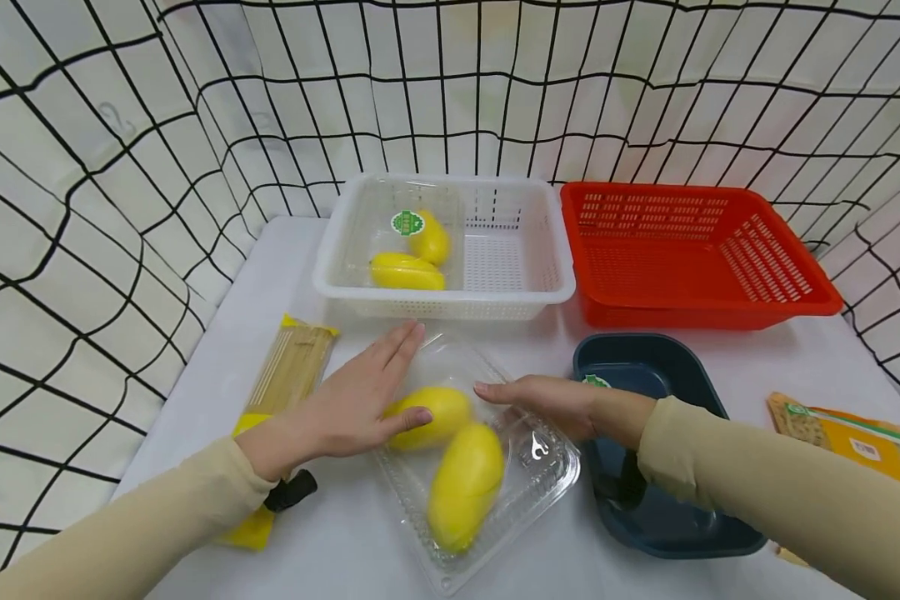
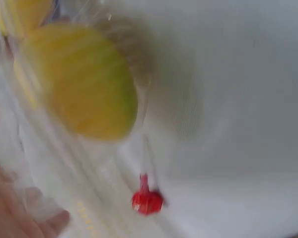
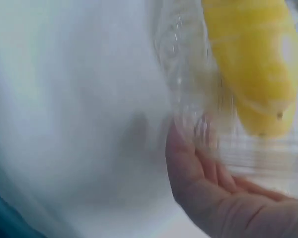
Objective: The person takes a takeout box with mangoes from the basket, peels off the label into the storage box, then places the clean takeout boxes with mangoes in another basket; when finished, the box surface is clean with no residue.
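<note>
Head view: shows the left hand (image 1: 348, 404) with fingers straight and thumb spread apart, laid at the left side of a clear plastic container (image 1: 528, 496). Shows the right hand (image 1: 558, 402) at the opposite side, with thumb stretched out; in the right wrist view, shows its relaxed fingers against the clear wall. Blurs heavily in the left wrist view; cannot tell there what the fingertips touch.

Sets the container cornerwise on a white cloth (image 1: 345, 542), with two yellow fruits (image 1: 465, 487) inside, between a noodle packet (image 1: 294, 362) on the left and a dark blue tub (image 1: 690, 533) on the right. Has a white basket (image 1: 435, 308) just behind, bearing a second container with a green sticker (image 1: 407, 222) and two more fruits, then a red basket (image 1: 712, 317) beside that. Shows an orange packet (image 1: 862, 446) farther right, partly behind the sleeve (image 1: 757, 475).
</note>
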{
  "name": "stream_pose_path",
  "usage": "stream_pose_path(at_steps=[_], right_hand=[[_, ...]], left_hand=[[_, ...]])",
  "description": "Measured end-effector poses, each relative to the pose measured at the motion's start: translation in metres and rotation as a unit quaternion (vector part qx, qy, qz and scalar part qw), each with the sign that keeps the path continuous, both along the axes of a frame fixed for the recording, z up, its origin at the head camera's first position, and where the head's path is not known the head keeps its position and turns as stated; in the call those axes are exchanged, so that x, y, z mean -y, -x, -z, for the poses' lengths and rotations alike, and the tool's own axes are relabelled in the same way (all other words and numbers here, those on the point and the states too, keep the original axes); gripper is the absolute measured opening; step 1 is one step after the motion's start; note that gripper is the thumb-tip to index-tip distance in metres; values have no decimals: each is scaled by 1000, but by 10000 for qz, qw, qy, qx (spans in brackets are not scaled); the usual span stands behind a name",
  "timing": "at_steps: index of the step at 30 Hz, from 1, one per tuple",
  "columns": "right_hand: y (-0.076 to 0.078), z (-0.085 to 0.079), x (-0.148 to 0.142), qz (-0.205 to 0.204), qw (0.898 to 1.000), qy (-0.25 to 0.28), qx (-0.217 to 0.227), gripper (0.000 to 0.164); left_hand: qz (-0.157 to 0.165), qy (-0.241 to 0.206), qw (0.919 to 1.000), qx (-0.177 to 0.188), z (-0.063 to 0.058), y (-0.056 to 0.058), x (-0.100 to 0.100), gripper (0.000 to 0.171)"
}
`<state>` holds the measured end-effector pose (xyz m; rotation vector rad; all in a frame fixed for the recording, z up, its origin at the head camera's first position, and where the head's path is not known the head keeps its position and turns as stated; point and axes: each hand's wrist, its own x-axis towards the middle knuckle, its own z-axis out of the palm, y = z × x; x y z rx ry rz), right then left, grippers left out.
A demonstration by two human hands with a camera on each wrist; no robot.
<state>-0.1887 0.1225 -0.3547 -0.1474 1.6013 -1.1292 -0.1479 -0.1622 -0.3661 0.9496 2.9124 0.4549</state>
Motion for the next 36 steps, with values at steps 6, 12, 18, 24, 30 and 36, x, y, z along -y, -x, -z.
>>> stream_pose_path(at_steps=[6,12,18,24,30,36], right_hand=[[-16,2,1,488,9983,-161,-289,75],[-24,1,-1,714,9963,-92,-462,77],[-27,3,-4,815,9951,-178,-535,77],[-29,2,-6,840,9949,-97,-545,78],[-31,-3,-10,1020,9930,-46,-595,76],[-22,-36,-22,1223,9871,111,-1025,69]], left_hand=[[-464,-246,9986,-75,-21,29,14,97],[-1447,149,9893,-88,-30,81,46,102],[-2149,449,9742,515,-28,113,75,112],[-2013,814,9724,857,-31,126,79,121],[-1961,1054,9705,929,-32,131,74,126],[-1910,1150,9693,1035,-33,131,77,129]])
